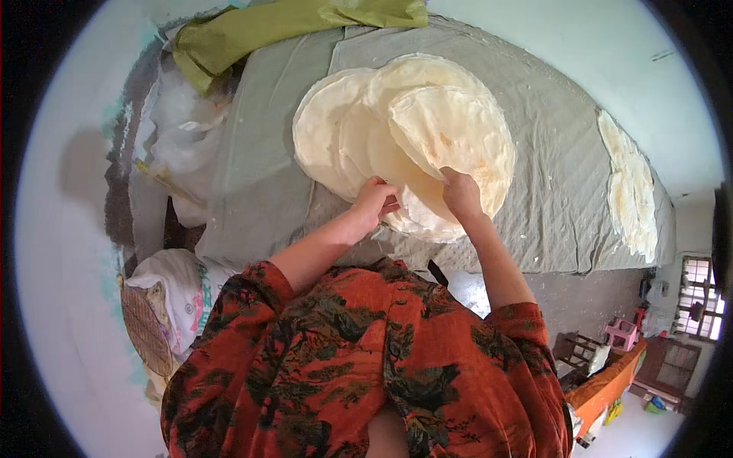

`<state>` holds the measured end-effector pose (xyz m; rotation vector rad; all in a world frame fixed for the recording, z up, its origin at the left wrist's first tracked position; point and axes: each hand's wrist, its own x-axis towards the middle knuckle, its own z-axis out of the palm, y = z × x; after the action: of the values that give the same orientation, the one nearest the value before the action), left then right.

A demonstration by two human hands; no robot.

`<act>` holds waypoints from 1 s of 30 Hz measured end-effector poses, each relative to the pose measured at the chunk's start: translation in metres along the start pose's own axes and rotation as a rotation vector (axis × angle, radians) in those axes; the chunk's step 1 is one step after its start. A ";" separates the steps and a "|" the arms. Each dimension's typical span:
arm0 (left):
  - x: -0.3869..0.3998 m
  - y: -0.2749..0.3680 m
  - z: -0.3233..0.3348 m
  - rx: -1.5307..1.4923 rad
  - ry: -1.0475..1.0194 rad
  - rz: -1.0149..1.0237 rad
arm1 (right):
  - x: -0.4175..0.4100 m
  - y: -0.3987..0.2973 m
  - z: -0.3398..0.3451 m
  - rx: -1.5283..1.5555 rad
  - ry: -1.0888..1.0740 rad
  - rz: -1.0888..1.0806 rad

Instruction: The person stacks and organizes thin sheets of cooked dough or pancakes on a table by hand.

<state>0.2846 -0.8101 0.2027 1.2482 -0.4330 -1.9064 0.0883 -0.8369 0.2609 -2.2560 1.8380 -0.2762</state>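
Thin round flatbreads (338, 131) lie in overlapping piles on a grey cloth-covered table before me. My right hand (462, 193) pinches the near-left edge of a top flatbread (452, 126), which has light brown spots. That sheet is partly raised, and a smoother pale surface shows beneath its edge. My left hand (376, 201) is at the near edge of the pile, fingers bent and close together beside the sheets' rims. Whether those fingertips grip a sheet cannot be made out.
More flatbreads (630, 189) lie at the table's far right end. An olive-green sheet (298, 28) is folded along the back. Clear plastic bags (186, 131) are at the left, above a white woven sack (172, 286). A pink stool (621, 334) stands at lower right.
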 end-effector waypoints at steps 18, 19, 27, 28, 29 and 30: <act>0.029 0.018 -0.016 0.398 0.244 0.381 | 0.081 0.069 -0.122 0.085 0.212 0.060; 0.027 0.022 -0.016 0.319 0.236 0.302 | 0.094 0.067 -0.172 -0.049 0.149 0.004; 0.053 0.031 0.001 0.126 0.117 0.229 | 0.067 0.012 -0.126 -0.310 0.342 0.062; 0.056 0.031 0.006 0.153 0.149 0.169 | 0.059 0.021 -0.080 -0.303 0.320 0.091; 0.058 0.031 0.008 0.180 0.185 0.109 | 0.052 0.023 -0.041 -0.364 0.219 0.123; 0.048 0.033 0.016 0.171 0.256 0.144 | 0.041 0.026 -0.012 -0.214 0.152 0.133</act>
<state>0.2757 -0.8700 0.2019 1.5089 -0.5424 -1.5901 0.0691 -0.8825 0.2654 -2.2899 2.1809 -0.2451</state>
